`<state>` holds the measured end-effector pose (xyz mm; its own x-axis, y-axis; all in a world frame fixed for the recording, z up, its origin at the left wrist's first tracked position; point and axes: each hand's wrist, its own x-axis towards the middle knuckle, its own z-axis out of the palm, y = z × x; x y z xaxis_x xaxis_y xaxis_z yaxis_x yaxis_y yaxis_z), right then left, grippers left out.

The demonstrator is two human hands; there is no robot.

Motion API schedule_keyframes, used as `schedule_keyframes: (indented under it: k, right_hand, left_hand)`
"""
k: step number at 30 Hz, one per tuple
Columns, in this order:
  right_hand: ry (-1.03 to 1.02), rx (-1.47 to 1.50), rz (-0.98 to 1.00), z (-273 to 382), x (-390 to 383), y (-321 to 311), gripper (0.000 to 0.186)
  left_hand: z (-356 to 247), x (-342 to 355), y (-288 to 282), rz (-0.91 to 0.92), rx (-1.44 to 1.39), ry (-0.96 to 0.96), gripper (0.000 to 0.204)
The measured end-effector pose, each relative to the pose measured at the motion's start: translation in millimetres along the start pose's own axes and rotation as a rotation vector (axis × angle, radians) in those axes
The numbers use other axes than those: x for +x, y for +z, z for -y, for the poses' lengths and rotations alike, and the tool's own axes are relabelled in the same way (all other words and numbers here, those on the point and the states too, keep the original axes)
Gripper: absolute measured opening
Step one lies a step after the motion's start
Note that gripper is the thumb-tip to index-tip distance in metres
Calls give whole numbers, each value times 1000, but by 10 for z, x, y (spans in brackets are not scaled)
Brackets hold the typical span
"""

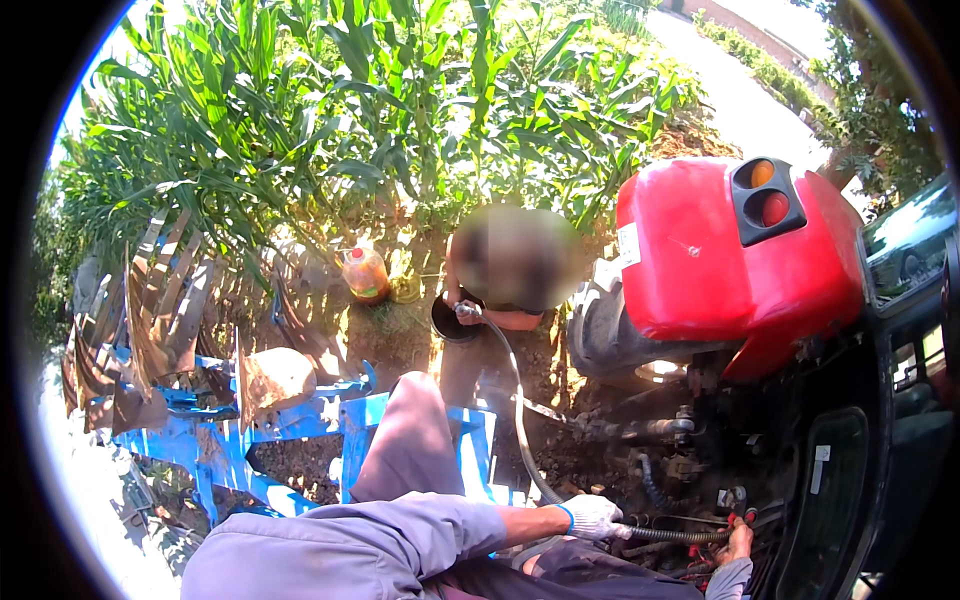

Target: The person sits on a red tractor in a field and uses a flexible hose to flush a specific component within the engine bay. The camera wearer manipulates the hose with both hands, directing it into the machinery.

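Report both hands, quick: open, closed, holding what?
Left hand: closed, holding the hose.
Right hand: fingers curled at the hose; whether it grips cannot be told.

Open gap between blue frame [232, 450] and tyre [604, 335], hose [521, 425] slanting across it, another person [515, 258] beyond

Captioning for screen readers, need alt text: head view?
Gloved left hand holds a dark hose that reaches a co-worker's hand at a black bucket; bare right hand is at its ribbed section. Red fender right, blue plough frame left, corn behind.
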<state>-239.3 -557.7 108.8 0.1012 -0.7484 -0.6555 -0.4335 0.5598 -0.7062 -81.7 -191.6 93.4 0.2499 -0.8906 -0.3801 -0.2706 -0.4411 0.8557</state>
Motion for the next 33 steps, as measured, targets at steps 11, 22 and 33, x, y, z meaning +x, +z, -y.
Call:
schedule_keyframes:
  k: [11, 22, 33]
  right_hand:
    - [-65, -86, -3, 60, -165, -1, 19]
    - [-65, -98, 9, 64, -369, -48, 13]
    - [-22, -251, 23, 170, -487, 129, 28]
  left_hand:
    - [-91, -5, 35, -2, 18, 30, 61]
    - [-156, -42, -20, 48, 86, 50, 61]
    - [-53, 12, 47, 15, 52, -25, 53]
